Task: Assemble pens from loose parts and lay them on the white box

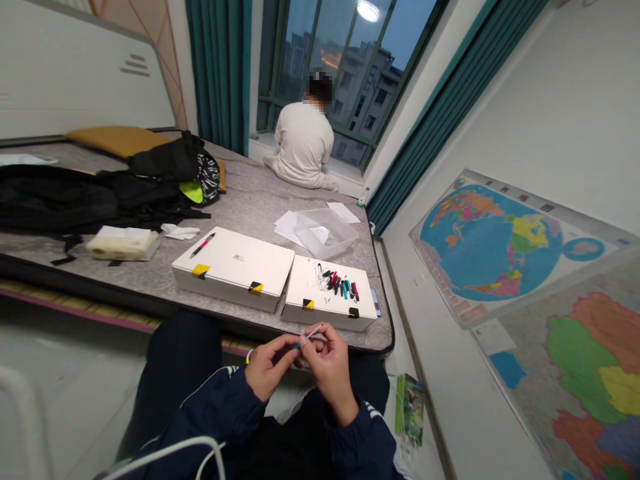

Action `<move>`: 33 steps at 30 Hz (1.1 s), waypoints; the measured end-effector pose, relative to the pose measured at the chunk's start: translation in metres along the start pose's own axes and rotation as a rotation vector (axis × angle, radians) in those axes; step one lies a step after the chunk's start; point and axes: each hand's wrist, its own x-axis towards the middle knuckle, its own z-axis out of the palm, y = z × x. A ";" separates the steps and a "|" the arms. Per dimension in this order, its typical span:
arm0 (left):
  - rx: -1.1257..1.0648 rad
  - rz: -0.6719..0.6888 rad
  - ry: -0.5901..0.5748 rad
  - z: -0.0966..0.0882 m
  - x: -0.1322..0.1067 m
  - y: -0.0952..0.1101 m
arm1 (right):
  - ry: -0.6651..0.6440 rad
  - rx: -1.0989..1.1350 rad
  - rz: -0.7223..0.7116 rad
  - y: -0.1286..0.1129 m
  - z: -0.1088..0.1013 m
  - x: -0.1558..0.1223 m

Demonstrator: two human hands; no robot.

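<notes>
A thin pen part [315,331] is pinched by left hand [273,367] and right hand [324,360], before the small box [300,283]. Pens [345,289] are gathered on this box; open room is seen along its left edge.

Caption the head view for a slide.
Left hand and right hand hold a slim blue-and-white piece, with pen-like pieces scattered on the smaller white box ahead.
</notes>
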 end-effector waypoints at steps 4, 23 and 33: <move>0.000 -0.008 0.008 -0.001 -0.001 0.001 | -0.018 -0.010 0.014 -0.005 0.001 -0.001; -0.138 -0.011 0.042 -0.005 -0.008 -0.006 | 0.049 -1.230 0.158 0.043 -0.078 0.240; -0.119 -0.057 -0.027 -0.028 -0.004 -0.021 | 0.153 -1.281 0.340 0.073 -0.084 0.292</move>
